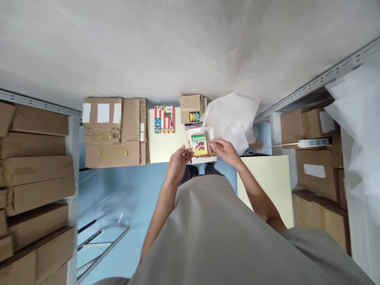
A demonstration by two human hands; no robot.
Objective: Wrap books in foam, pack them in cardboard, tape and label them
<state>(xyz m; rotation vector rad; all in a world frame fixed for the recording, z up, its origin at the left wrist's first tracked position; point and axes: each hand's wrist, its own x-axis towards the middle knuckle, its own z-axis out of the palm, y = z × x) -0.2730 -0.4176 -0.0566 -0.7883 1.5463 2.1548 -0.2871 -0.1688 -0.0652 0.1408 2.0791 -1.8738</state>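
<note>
A small book with a green and yellow cover and a cartoon figure [199,145] lies on top of larger books [203,160] at the table's near edge. My left hand [178,161] is at its left side, fingers curled and pinched together by the cover's edge; whatever is between them is too small to make out. At the right side, my right hand [226,151] has its fingers stretched towards the book's edge, thumb apart. Whether they touch the cover I cannot tell. Just behind stands a pile of books with a brown cover on top [190,109].
A book with red and white stripes [164,119] lies on the pale table [160,148]. Cardboard boxes [114,134] stand at the left, white wrapping sheet [231,118] at the right. Shelves of boxes flank both sides. A label roll [313,143] hangs at the right shelf.
</note>
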